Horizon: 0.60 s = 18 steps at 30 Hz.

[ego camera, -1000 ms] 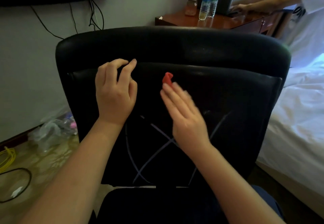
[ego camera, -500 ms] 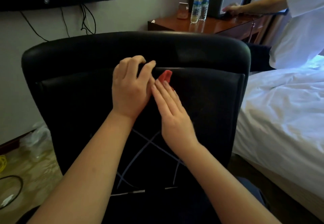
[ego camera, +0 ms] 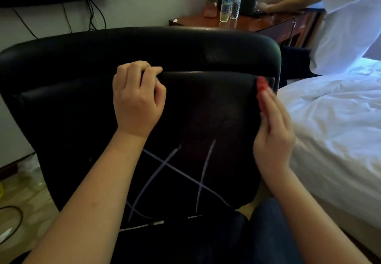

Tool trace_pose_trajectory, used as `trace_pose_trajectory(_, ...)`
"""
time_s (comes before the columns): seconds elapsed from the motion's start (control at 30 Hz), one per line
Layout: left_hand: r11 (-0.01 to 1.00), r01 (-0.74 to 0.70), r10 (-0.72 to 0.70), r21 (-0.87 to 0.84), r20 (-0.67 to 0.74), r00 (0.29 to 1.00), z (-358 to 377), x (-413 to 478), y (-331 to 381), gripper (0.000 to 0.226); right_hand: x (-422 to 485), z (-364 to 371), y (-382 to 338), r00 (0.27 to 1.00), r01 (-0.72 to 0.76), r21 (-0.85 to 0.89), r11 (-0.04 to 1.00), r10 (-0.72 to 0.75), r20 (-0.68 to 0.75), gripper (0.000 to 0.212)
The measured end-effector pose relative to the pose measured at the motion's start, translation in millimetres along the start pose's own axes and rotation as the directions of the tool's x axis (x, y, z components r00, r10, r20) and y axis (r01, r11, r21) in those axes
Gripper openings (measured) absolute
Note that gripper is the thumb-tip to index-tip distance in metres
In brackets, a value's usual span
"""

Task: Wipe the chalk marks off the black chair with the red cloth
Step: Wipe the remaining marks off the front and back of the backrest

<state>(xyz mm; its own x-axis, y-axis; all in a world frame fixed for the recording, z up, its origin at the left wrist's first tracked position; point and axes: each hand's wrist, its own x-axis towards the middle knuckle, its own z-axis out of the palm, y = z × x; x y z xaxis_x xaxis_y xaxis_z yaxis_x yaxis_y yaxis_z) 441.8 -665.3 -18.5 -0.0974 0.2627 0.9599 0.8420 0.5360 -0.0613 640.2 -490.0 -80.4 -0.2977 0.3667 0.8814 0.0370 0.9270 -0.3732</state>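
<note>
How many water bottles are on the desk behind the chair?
2. Both stand side by side on the wooden desk, beyond the chair: the left bottle looks yellowish, the right bottle clear. The chair back may hide others.

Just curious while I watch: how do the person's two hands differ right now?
The left hand has curled fingers hooked on a ledge of the chair; the right hand has straight fingers. The left hand holds no cloth; the right hand presses the red cloth at the chair's right edge. Both sit above the chalk marks.
</note>
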Motion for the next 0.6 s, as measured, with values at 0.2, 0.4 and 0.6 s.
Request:
trace_pose_trajectory(0.2, 1.0, 0.006, -0.006, -0.008, 0.008, 1.0, -1, 0, 1, 0.026, -36, 10, -24, 0.86, 0.371, 0.05, 0.927, -0.363, 0.358, 0.037)
trace_pose_trajectory(0.4, 1.0, 0.006, -0.006, -0.029, 0.012, 1.0, 1, 0, 0, 0.024, 31, 7, -3, 0.918, 0.296, 0.035, 0.955, -0.294, 0.266, 0.034)
trace_pose_trajectory(0.6, 0.999, 0.01, -0.01, -0.038, 0.011, 1.0, 1, 0, 1, 0.023, 11, 14, -13, 0.935, 0.285, 0.014, 0.958, -0.281, 0.218, 0.036)
